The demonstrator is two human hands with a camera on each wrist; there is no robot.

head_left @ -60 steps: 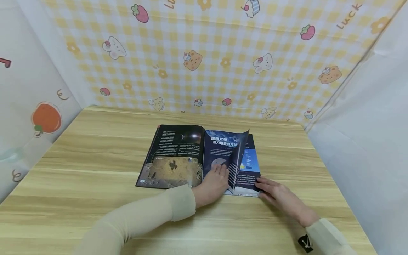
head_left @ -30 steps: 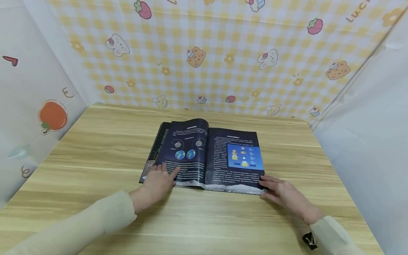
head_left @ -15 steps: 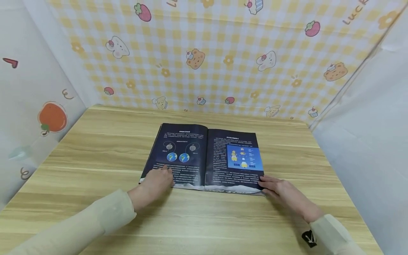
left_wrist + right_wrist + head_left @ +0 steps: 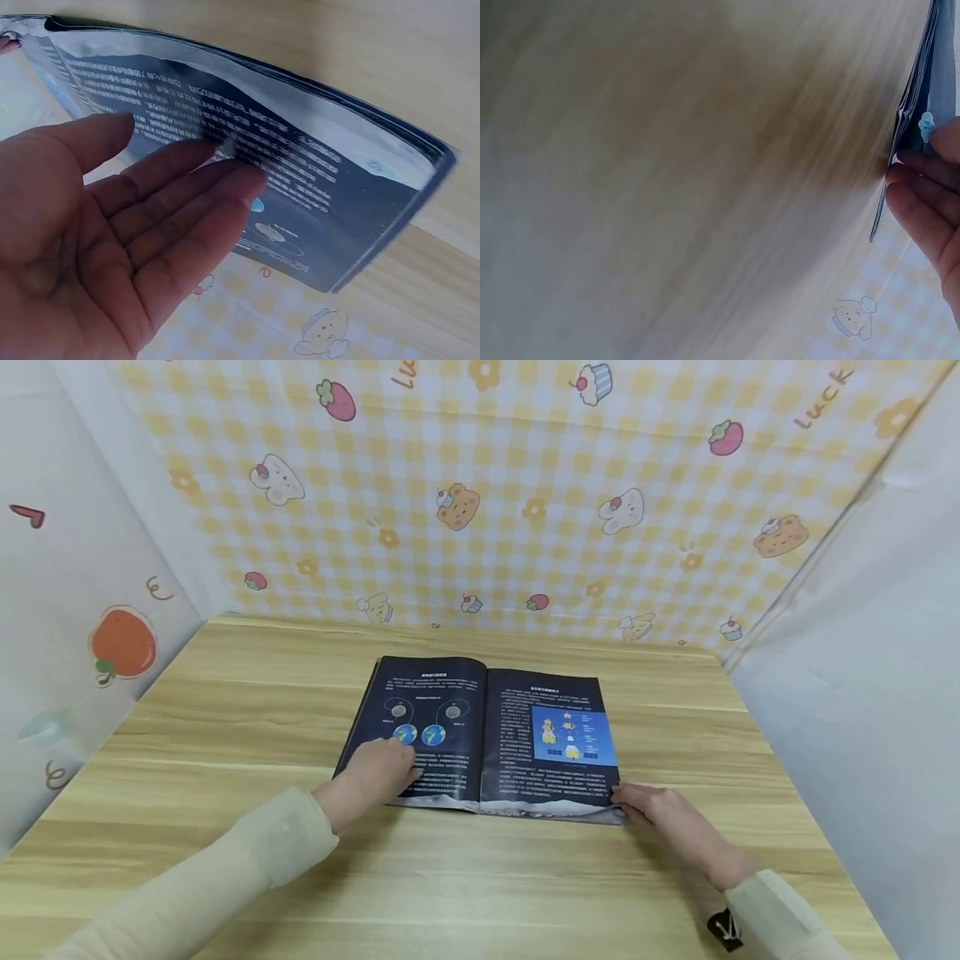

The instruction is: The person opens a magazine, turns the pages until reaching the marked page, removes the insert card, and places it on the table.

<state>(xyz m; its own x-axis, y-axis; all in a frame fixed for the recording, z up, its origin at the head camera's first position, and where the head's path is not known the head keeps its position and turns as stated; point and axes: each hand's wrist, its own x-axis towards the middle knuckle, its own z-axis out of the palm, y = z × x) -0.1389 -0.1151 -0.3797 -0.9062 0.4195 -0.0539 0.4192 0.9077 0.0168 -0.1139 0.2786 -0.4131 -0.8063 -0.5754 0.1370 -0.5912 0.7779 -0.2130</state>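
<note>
A magazine (image 4: 551,781) lies spread on the wooden table, showing dark pages with white text, two globes on the left page and a blue picture on the right. My left hand (image 4: 375,772) hovers low over the left page, covering part of its text. In the left wrist view, the left hand's fingers (image 4: 180,240) are loosely bent, with nothing held. At the lower right corner of the magazine, my right hand (image 4: 675,827) pinches a page. The right wrist view shows its thumb by the page number and fingertips (image 4: 900,174) at the page edges.
Wooden tabletop (image 4: 480,885) surrounds the magazine. Behind it hangs a yellow checked cloth (image 4: 525,543) with cartoon prints, and white sheets (image 4: 885,693) flank the sides. A black tag (image 4: 724,929) shows beside the right sleeve.
My left hand swept a page from right to left, smoothed it flat, then moved slightly back toward the middle, off the page's lower left. My right hand stayed at the lower right corner.
</note>
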